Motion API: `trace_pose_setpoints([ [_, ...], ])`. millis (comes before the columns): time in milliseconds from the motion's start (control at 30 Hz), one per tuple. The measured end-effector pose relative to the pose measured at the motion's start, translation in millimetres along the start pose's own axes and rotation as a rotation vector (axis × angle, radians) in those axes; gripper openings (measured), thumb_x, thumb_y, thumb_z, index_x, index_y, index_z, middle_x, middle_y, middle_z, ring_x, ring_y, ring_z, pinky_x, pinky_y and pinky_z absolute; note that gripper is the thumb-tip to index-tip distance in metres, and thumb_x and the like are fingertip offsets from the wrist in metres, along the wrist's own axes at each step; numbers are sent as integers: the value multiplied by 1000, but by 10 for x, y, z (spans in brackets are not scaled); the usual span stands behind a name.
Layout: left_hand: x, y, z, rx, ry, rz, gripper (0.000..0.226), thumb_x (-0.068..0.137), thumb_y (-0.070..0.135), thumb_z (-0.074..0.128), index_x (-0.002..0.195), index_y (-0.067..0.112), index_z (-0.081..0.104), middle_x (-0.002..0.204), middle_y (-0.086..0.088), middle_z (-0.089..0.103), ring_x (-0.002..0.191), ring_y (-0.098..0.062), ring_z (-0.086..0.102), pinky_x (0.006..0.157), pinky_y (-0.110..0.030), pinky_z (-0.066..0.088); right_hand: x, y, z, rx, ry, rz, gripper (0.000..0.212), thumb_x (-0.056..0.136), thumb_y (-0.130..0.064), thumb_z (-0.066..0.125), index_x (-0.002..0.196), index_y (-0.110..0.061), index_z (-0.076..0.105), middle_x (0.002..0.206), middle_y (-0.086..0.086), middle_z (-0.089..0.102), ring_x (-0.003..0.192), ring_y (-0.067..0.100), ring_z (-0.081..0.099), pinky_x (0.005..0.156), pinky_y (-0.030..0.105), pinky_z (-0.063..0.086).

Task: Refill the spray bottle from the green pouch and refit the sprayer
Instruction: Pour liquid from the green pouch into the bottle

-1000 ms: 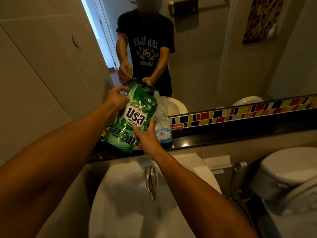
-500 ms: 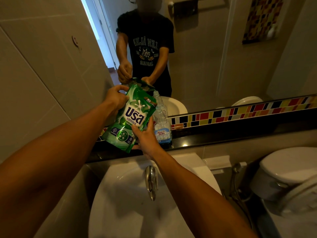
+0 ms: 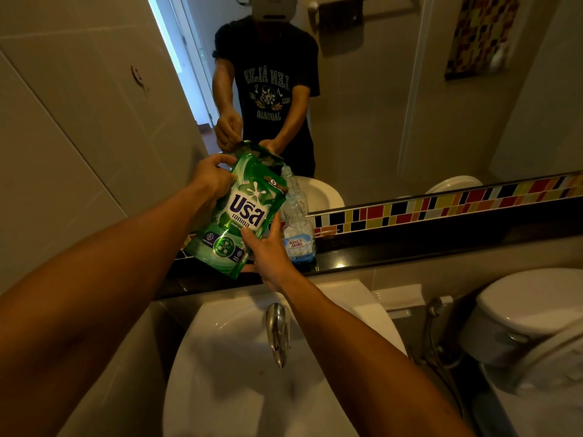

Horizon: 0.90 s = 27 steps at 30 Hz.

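Observation:
I hold the green pouch (image 3: 243, 212) tilted above the dark ledge (image 3: 394, 250), its top leaning right toward the clear spray bottle (image 3: 296, 228). My left hand (image 3: 211, 178) grips the pouch's upper left corner. My right hand (image 3: 268, 250) holds its lower right side. The bottle stands upright on the ledge just right of the pouch, with a blue label and an open neck; no sprayer is on it. I cannot see the sprayer anywhere. Whether liquid is flowing I cannot tell.
A white sink (image 3: 239, 373) with a chrome tap (image 3: 277, 329) lies below my arms. A toilet (image 3: 530, 323) and a hose sprayer (image 3: 435, 310) stand at the right. A mirror (image 3: 394, 105) with a coloured tile strip (image 3: 441, 206) backs the ledge.
The pouch and both hands have shifted very slightly left and down; the grip is the same.

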<state>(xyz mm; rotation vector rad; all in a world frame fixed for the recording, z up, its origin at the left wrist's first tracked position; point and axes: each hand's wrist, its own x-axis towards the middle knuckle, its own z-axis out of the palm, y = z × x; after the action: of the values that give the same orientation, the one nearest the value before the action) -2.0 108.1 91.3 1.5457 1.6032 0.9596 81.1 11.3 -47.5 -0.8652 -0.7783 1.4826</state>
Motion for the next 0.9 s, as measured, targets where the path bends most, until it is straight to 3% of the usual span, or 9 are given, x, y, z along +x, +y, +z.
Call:
trace_pose_setpoints([
  [100,9,6,-1,4,5,-2,34,93,-3,57,115,24,57,107,-14,61,77,-24,66,61,-33,58,-6,1,12,8,-1,-3,80,102,-19,63,155,-55,16,145,-5,57,122,29,66,75,56,65],
  [267,22,-4,6,4,9,-6,37,93,-3,57,121,21,58,97,-10,61,72,-21,64,66,-35,58,-4,3,24,18,-2,4,79,102,-18,63,155,-55,18,145,-4,58,123,29,66,84,66,60],
  [500,15,-2,-19,3,0,-1,36,91,-4,58,114,24,57,106,-13,61,77,-24,65,61,-33,56,11,23,32,20,-7,-8,79,102,-19,64,154,-57,19,132,-15,62,114,20,69,74,54,64],
  [700,7,-3,-26,0,-3,-7,34,92,-3,59,111,25,56,104,-14,63,76,-25,67,56,-32,55,-6,13,56,4,-6,-5,78,103,-19,63,155,-56,17,140,-7,58,120,27,66,80,59,62],
  [900,28,-3,-31,-20,1,-3,37,91,-4,59,119,21,57,106,-14,62,75,-23,66,63,-33,58,-18,-14,73,4,6,-5,76,103,-17,62,155,-52,20,146,-1,57,126,32,64,88,68,58],
])
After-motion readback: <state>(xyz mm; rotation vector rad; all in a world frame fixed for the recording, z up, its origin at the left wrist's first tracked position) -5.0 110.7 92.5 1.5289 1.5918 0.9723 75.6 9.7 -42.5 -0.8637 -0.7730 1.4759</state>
